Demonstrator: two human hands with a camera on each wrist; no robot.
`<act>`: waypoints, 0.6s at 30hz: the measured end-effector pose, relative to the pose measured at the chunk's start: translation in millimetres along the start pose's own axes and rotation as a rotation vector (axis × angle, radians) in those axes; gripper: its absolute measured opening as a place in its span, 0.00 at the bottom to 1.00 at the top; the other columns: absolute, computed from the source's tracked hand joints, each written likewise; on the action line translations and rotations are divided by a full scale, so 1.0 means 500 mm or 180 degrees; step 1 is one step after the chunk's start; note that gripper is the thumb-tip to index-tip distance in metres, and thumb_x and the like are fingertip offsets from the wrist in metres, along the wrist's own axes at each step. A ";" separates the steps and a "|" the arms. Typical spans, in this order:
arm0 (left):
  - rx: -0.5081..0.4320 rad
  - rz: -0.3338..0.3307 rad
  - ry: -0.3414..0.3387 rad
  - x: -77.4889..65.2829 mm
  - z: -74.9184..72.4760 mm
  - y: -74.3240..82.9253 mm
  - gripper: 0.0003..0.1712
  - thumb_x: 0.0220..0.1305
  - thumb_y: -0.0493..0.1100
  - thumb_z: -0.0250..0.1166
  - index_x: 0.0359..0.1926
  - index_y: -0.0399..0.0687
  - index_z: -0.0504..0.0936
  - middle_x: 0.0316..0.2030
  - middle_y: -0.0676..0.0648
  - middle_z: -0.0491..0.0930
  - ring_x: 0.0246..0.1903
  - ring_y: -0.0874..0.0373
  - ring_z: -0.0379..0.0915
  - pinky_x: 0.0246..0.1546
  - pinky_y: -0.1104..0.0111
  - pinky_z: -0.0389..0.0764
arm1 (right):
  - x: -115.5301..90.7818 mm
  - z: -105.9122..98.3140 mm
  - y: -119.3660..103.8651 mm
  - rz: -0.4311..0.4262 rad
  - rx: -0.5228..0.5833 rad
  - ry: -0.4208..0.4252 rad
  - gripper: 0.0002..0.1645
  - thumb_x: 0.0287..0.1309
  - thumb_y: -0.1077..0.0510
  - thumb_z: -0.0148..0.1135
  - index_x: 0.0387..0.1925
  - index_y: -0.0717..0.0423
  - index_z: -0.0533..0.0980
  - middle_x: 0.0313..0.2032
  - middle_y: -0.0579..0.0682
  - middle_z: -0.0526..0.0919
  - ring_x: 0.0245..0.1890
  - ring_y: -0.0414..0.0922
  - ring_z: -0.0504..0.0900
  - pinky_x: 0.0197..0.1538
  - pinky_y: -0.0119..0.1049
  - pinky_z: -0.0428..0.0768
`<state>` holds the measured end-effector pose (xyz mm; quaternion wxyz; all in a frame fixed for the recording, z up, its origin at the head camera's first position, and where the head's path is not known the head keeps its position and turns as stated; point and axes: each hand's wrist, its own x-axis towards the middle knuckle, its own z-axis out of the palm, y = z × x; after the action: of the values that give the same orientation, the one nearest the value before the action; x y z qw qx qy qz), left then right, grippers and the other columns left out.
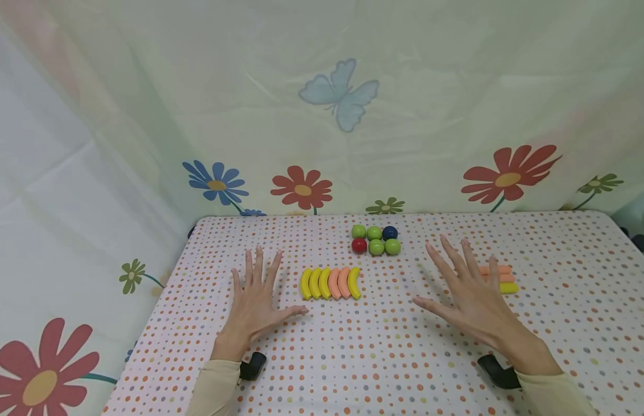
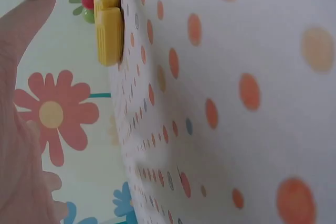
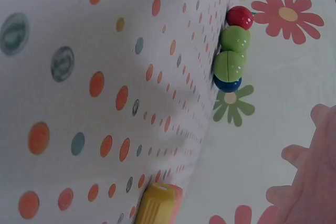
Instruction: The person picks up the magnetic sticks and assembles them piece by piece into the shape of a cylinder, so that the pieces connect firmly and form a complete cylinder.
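Note:
My left hand (image 1: 254, 306) is spread with straight fingers over the left of the table, left of a row of curved, banana-like pieces (image 1: 315, 283), some yellow and some pink. The left wrist view catches the yellow end piece (image 2: 109, 38) of that row beyond the thumb. On the right, my right hand (image 1: 475, 303) also has its fingers spread and holds nothing. Partly hidden behind it lie straight sticks, two pink (image 1: 503, 270) and one yellow (image 1: 509, 288). Glossy balls sit in two short rows at the back: several green (image 1: 376, 247), one red (image 1: 359, 245), one dark blue (image 1: 390, 233).
A white cloth with coloured dots covers the table (image 1: 353, 358). Behind it hangs a curtain (image 1: 425, 115) printed with flowers and a butterfly. Dark objects (image 1: 639, 242) stand past the right edge.

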<state>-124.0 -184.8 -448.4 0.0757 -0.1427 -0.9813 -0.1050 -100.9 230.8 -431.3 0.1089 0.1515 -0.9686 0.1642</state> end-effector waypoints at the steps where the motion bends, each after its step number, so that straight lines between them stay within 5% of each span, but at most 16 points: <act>1: -0.0017 0.0001 0.0004 0.000 0.001 0.001 0.71 0.50 0.82 0.66 0.84 0.51 0.49 0.82 0.31 0.39 0.80 0.29 0.31 0.71 0.27 0.45 | 0.001 0.000 0.000 0.0001 0.0028 -0.0010 0.64 0.61 0.24 0.62 0.85 0.40 0.41 0.84 0.53 0.38 0.82 0.62 0.30 0.66 0.84 0.34; 8: -0.0343 0.0036 0.0044 0.012 0.000 0.017 0.67 0.57 0.78 0.66 0.85 0.50 0.48 0.82 0.33 0.43 0.80 0.34 0.39 0.74 0.35 0.51 | 0.008 0.000 0.000 0.0090 0.0361 -0.0074 0.56 0.69 0.33 0.61 0.85 0.47 0.46 0.82 0.63 0.47 0.82 0.65 0.33 0.70 0.79 0.33; 12: -0.0510 0.0023 0.0152 0.022 -0.005 0.036 0.62 0.61 0.72 0.68 0.83 0.45 0.54 0.80 0.36 0.54 0.77 0.37 0.52 0.72 0.39 0.61 | 0.026 0.000 -0.002 0.0035 0.0523 0.0155 0.53 0.65 0.41 0.70 0.81 0.57 0.56 0.76 0.70 0.57 0.77 0.72 0.49 0.69 0.79 0.50; 18: -0.0787 0.0191 0.0376 0.042 -0.008 0.092 0.46 0.69 0.61 0.69 0.74 0.36 0.67 0.66 0.37 0.72 0.64 0.42 0.71 0.64 0.48 0.75 | 0.069 0.011 -0.007 -0.0086 0.0942 0.0585 0.43 0.56 0.63 0.78 0.69 0.67 0.67 0.64 0.70 0.68 0.63 0.68 0.68 0.58 0.70 0.70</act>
<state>-130.0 -137.0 -432.1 0.1182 -0.1737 -0.9500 -0.2310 -132.7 216.8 -426.7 0.1757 0.1633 -0.9177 0.3167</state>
